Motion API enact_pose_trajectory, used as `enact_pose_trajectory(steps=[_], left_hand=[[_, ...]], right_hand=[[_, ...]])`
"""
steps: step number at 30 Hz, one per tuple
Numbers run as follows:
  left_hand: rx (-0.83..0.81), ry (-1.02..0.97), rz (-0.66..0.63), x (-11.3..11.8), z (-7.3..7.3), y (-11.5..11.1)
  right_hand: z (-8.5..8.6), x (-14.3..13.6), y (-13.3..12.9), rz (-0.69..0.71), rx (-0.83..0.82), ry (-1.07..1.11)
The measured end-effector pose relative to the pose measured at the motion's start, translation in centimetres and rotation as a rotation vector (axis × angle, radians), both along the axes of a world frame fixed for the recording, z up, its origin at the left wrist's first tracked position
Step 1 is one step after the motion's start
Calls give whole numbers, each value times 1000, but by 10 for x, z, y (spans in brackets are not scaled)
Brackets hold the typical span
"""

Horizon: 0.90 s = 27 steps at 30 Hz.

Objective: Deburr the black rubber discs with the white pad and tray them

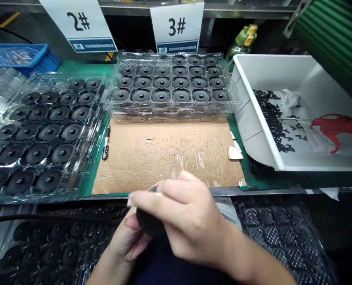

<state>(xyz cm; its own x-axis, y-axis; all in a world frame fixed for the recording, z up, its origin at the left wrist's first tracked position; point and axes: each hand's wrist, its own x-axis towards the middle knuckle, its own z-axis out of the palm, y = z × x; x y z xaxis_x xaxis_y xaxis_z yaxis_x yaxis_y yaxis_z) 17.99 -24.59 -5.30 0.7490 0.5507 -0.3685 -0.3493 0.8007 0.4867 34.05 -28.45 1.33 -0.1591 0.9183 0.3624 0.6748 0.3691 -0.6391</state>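
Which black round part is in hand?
The black round part between the left hand and right hand, in front of the cardboard; those in the clear plastic trays sit untouched.

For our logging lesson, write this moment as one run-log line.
left hand: holds black part; right hand: over black part; red tool: inside white bin

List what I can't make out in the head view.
Head view:
Black part: largely covered by the right hand.
Left hand: partly hidden by black part and right hand.
Upper-left tray: cut off by the left edge.
Red tool: cut off by the right edge.
Black pieces in white bin: too small to tell apart.
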Motion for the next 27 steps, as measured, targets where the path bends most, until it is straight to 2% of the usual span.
enact_pose_trajectory(steps=[3,5,7,9,11,13,14,16,18,19,21,24,25,27], left_hand=[[13,21,50,1,3,2],[20,54,103,2,4,2],[20,84,150,5,7,2],[27,90,186,8,10,1],[35,66,204,10,13,0],[43,52,201,12,15,0],[44,58,195,12,15,0],[42,92,187,11,14,0],[67,132,197,9,12,1],[85,151,213,8,11,1],[131,162,248,7,10,2],[147,177,260,9,11,5],[145,183,258,10,11,6],[133,188,272,12,9,11]], right_hand=[[-3,-14,-15,-171,36,-14],[-5,-15,-25,-199,78,37],[-7,-11,-31,-150,-4,215],[-8,-2,-30,-129,-170,404],[-7,5,-27,-246,-219,468],[-5,7,-23,-393,-82,412],[-3,6,-22,-398,3,362],[-1,2,-19,-283,87,259],[1,-1,-18,-133,-14,148],[1,-2,-17,-101,-89,98],[2,-4,-16,-133,-146,69],[0,-4,-9,-186,-38,217],[-4,-2,-6,-188,-50,292],[-18,6,-1,-135,-200,423]])
